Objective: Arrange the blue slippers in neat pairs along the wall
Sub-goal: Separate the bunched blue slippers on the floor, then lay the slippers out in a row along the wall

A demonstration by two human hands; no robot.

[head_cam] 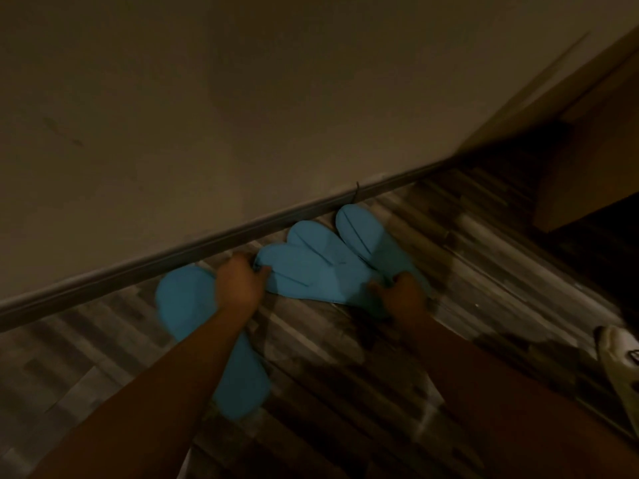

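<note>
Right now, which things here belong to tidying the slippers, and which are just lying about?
Job: flat blue fabric slippers, stray blue slipper, left hand, right hand, beige wall.
Lying about: pale shoe, brown wooden furniture.

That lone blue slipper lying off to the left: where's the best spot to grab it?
Probably the heel end of the lone slipper, taken from the person's side. It lies flat with its toe toward the baseboard, and the left forearm crosses its middle, leaving the heel free.

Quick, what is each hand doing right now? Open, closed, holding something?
Left hand: closed on the toe edge of the middle slipper.
Right hand: on the heel end of the slippers by the wall; its grip cannot be told.
</note>
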